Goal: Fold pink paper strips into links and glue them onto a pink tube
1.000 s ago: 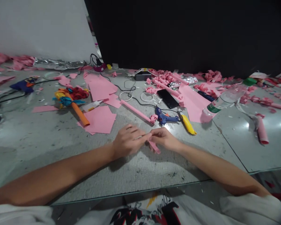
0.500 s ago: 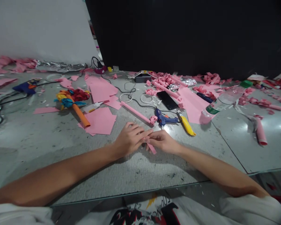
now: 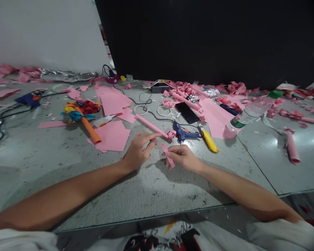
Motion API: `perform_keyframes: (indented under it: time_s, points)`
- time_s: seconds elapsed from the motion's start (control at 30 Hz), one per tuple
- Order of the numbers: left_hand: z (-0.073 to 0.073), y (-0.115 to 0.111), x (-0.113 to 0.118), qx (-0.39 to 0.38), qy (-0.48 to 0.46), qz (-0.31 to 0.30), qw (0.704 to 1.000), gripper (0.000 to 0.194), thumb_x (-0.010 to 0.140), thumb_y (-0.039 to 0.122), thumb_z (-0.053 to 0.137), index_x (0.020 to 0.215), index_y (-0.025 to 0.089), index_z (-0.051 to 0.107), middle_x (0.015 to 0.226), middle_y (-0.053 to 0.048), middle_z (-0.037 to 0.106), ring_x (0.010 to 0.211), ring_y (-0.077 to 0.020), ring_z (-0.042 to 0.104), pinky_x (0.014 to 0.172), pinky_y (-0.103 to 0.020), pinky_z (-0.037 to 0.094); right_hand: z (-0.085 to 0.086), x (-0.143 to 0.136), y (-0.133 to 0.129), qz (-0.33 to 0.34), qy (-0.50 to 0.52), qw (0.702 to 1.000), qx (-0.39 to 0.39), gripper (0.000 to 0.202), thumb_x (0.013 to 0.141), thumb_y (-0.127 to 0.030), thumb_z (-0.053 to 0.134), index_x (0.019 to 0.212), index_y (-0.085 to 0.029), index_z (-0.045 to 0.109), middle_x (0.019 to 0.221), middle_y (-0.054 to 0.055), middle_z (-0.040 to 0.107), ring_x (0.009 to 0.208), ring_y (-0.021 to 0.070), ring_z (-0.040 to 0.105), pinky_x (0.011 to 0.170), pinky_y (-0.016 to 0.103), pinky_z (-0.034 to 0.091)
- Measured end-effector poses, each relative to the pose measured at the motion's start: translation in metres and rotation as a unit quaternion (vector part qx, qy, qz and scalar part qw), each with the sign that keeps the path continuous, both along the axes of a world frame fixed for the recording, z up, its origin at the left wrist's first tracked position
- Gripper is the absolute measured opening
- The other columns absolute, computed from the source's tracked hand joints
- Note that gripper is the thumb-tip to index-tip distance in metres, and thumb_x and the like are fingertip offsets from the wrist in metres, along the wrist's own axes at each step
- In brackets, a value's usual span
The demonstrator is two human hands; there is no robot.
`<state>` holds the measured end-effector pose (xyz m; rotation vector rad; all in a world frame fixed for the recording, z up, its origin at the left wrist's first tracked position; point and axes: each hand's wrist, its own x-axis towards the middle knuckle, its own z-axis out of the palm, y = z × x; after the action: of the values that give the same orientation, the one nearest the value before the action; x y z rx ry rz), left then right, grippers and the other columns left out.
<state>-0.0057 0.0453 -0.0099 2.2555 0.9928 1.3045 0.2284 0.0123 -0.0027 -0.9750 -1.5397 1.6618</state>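
Observation:
Between the thumb and fingers of my right hand [image 3: 183,157] is a narrow pink paper strip [image 3: 169,157], its ends showing above and below the fingertips. My left hand [image 3: 140,150] is apart from it, index finger stretched out near a thin rolled pink paper tube [image 3: 153,127]; nothing shows in its fingers. The tube lies on the table and has a crumpled pink end. Just right of that end rests a blue glue gun [image 3: 186,133] with a cable.
Pink sheets [image 3: 112,136] and an orange tube with crumpled coloured paper [image 3: 90,129] lie left. A black phone [image 3: 187,112], a yellow object [image 3: 209,141] and a tilted plastic bottle [image 3: 247,115] lie right. Pink scraps line the black panel [image 3: 211,42].
My hands have moved apart. The left hand has let go and shifted left, its index finger extended; the pink strip stays in the right hand and shows more fully.

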Motion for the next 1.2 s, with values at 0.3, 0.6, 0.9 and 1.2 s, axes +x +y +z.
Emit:
perform_keyframes:
  time_s: [0.3,0.6,0.9,1.2]
  points:
    - [0.003,-0.002,0.003,-0.052,-0.002,-0.024,0.998,0.016,0.102,0.018,0.064,0.112,0.023,0.075,0.091,-0.001,0.079,0.089,-0.0196,0.073,0.093,-0.039,0.052,-0.002,0.001,0.001,-0.007,0.012,1.0,-0.002,0.041,0.094,-0.057,0.08,0.092,-0.016,0.077,0.071,0.004,0.078,0.055,0.0151,0.07,0.055,0.026,0.055]
    - [0.006,-0.002,0.005,-0.108,-0.033,-0.01,0.994,0.016,0.095,0.023,0.077,0.082,0.02,0.068,0.083,-0.001,0.077,0.078,-0.0171,0.072,0.076,-0.031,0.054,-0.002,0.002,0.001,-0.016,0.01,1.0,-0.006,0.041,0.094,-0.057,0.08,0.096,-0.016,0.078,0.071,0.004,0.078,0.055,0.0161,0.07,0.056,0.027,0.056]
    - [0.006,-0.003,0.005,-0.13,-0.045,-0.026,0.99,0.011,0.094,0.028,0.076,0.102,0.02,0.072,0.094,-0.003,0.079,0.086,-0.019,0.073,0.085,-0.035,0.056,-0.004,0.002,0.003,-0.022,0.02,1.0,-0.008,0.041,0.093,-0.057,0.081,0.097,-0.016,0.079,0.071,0.004,0.078,0.056,0.0157,0.07,0.057,0.027,0.057]
    - [0.006,-0.004,0.004,-0.074,0.073,-0.183,0.978,0.037,0.108,0.031,0.056,0.073,0.019,0.061,0.065,0.002,0.061,0.063,-0.0136,0.056,0.078,-0.033,0.045,0.004,-0.001,-0.003,0.036,-0.037,0.997,0.052,0.042,0.102,-0.055,0.071,0.086,-0.016,0.077,0.074,0.003,0.075,0.062,0.0137,0.066,0.063,0.026,0.052]
